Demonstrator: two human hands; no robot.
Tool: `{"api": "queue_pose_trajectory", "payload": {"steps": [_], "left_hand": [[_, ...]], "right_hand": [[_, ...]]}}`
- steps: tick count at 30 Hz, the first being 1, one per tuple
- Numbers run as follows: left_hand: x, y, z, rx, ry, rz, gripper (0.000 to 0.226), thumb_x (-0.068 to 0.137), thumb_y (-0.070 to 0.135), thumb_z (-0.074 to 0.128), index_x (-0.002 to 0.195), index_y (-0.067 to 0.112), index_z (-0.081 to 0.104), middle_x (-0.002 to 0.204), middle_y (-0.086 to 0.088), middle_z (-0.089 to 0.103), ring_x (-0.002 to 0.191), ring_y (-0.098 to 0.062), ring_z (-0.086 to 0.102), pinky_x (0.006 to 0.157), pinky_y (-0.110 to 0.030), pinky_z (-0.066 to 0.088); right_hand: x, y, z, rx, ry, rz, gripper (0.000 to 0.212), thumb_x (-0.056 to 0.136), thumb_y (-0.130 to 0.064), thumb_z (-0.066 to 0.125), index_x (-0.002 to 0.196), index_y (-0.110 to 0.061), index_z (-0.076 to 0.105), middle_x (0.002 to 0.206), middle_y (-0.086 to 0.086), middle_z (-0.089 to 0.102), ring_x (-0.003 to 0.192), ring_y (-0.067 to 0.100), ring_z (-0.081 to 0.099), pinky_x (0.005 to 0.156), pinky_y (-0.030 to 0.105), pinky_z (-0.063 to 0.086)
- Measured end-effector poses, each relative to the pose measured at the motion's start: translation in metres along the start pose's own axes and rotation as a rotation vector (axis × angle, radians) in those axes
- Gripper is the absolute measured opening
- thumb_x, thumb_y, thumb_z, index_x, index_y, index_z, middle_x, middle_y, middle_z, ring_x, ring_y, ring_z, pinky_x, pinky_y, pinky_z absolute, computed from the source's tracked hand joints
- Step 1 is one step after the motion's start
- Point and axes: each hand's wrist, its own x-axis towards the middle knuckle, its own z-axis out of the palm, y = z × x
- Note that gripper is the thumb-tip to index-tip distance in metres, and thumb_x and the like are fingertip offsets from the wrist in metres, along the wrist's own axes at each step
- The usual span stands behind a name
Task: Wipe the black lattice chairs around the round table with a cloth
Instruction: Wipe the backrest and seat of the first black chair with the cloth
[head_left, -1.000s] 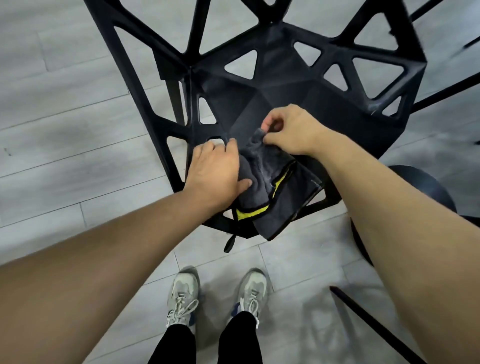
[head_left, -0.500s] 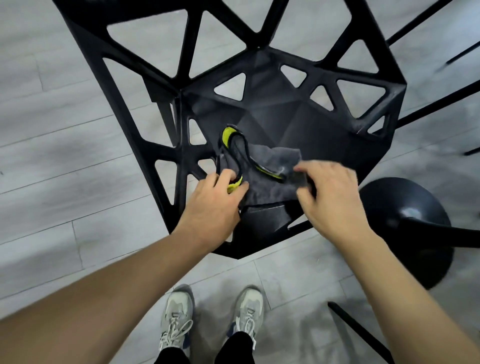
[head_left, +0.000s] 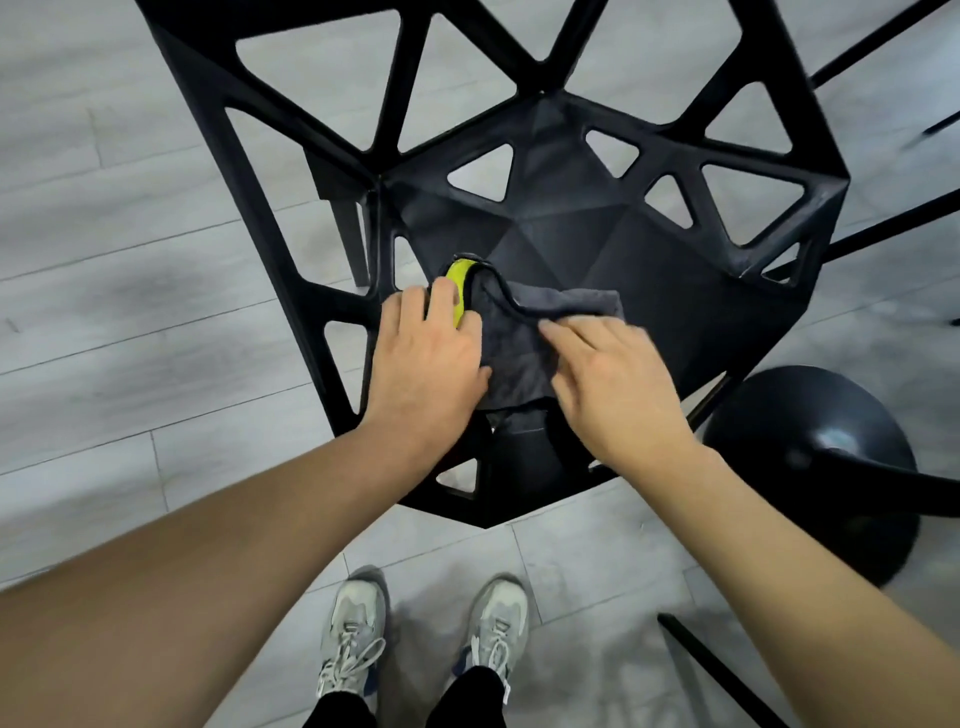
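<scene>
We find no readable text, labels, brands, numbers or signs. The black lattice chair (head_left: 561, 244) carries no markings we can make out, the grey cloth (head_left: 524, 343) shows only a yellow-green trim, and any logo on the sneakers (head_left: 358, 639) is too small and blurred to read.

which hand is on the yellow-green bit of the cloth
The left hand: its fingers lie over the cloth's yellow-green edge. The right hand rests on the plain grey part.

Cloth (head_left: 524, 353) on chair (head_left: 649, 291) seat, under both hands
</scene>
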Motion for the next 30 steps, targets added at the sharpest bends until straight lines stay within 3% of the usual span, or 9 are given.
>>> {"api": "queue_pose_trajectory", "payload": {"steps": [4, 7, 9, 12, 15, 19, 22, 26, 30], "left_hand": [[0.012, 0.0, 0.006, -0.06, -0.068, 0.284, 0.057, 0.08, 0.02, 0.074, 0.133, 0.014, 0.056, 0.136, -0.015, 0.049, 0.125, -0.039, 0.047, 0.108, -0.045, 0.035], [0.029, -0.005, 0.003, -0.125, -0.481, 0.152, 0.106, 0.085, 0.058, 0.063, 0.162, 0.017, 0.004, 0.168, -0.018, 0.0, 0.155, -0.035, 0.005, 0.126, -0.043, 0.01], [0.039, -0.012, 0.002, -0.11, -0.553, 0.121, 0.122, 0.077, 0.072, 0.064, 0.162, 0.018, -0.004, 0.168, -0.015, -0.002, 0.155, -0.032, 0.003, 0.127, -0.043, 0.008], [0.047, -0.009, 0.0, -0.087, -0.482, 0.134, 0.117, 0.071, 0.071, 0.071, 0.158, 0.013, 0.019, 0.149, -0.015, 0.035, 0.137, -0.035, 0.037, 0.117, -0.044, 0.027], [0.044, -0.002, -0.002, -0.203, -0.403, 0.095, 0.072, 0.076, 0.052, 0.074, 0.134, 0.018, 0.049, 0.121, -0.006, 0.057, 0.115, -0.033, 0.055, 0.101, -0.045, 0.039], [0.041, 0.001, -0.006, -0.83, -0.369, -0.142, 0.037, 0.075, 0.035, 0.084, 0.104, 0.025, 0.065, 0.093, 0.006, 0.068, 0.092, -0.016, 0.066, 0.081, -0.035, 0.053], [0.052, 0.003, -0.003, -0.765, -0.288, -0.156, 0.052, 0.079, 0.04, 0.081, 0.122, 0.028, 0.055, 0.107, 0.002, 0.066, 0.099, -0.022, 0.063, 0.088, -0.039, 0.05], [0.039, -0.006, -0.011, -0.413, -0.048, -0.088, 0.053, 0.092, 0.03, 0.065, 0.14, 0.021, 0.047, 0.127, -0.005, 0.058, 0.114, -0.031, 0.053, 0.101, -0.044, 0.042], [-0.004, -0.037, -0.035, -0.212, 0.245, 0.011, 0.047, 0.088, 0.026, 0.055, 0.134, 0.016, 0.057, 0.136, -0.009, 0.054, 0.127, -0.035, 0.049, 0.108, -0.045, 0.036]], "right_hand": [[0.036, 0.03, -0.007, 0.034, -0.129, 0.055, 0.065, 0.095, -0.05, 0.044, 0.151, -0.018, 0.043, 0.157, 0.006, 0.043, 0.143, 0.027, 0.041, 0.119, 0.047, 0.031], [0.034, 0.04, -0.001, 0.019, -0.33, -0.045, 0.097, 0.078, -0.085, 0.037, 0.157, -0.029, 0.032, 0.162, 0.005, 0.033, 0.149, 0.024, 0.031, 0.122, 0.045, 0.026], [0.031, 0.043, 0.001, -0.019, -0.345, 0.027, 0.112, 0.071, -0.092, 0.042, 0.161, -0.03, 0.016, 0.165, 0.004, 0.025, 0.152, 0.023, 0.023, 0.124, 0.045, 0.018], [0.042, 0.036, -0.002, -0.097, -0.322, 0.087, 0.1, 0.073, -0.082, 0.057, 0.153, -0.028, 0.032, 0.14, 0.006, 0.05, 0.13, 0.029, 0.045, 0.109, 0.045, 0.031], [0.045, 0.029, -0.012, 0.035, -0.305, -0.008, 0.051, 0.083, -0.062, 0.063, 0.12, -0.028, 0.054, 0.106, -0.005, 0.068, 0.102, 0.023, 0.063, 0.095, 0.042, 0.04], [0.026, 0.042, -0.045, 0.346, -0.146, 0.007, 0.047, 0.09, -0.047, 0.067, 0.133, -0.042, 0.051, 0.089, -0.013, 0.069, 0.079, 0.007, 0.061, 0.084, 0.03, 0.048], [0.028, 0.052, -0.033, 0.176, -0.075, 0.092, 0.052, 0.097, -0.055, 0.05, 0.148, -0.046, 0.04, 0.099, -0.002, 0.068, 0.09, 0.023, 0.064, 0.083, 0.037, 0.047], [0.032, 0.053, -0.011, -0.18, 0.063, 0.017, 0.064, 0.096, -0.06, 0.046, 0.151, -0.028, 0.043, 0.151, 0.009, 0.043, 0.13, 0.031, 0.047, 0.107, 0.048, 0.033], [0.045, 0.065, 0.003, -0.076, -0.163, -0.266, 0.068, 0.098, -0.058, 0.044, 0.158, -0.033, 0.029, 0.166, 0.004, 0.023, 0.151, 0.025, 0.028, 0.12, 0.048, 0.029]]}}
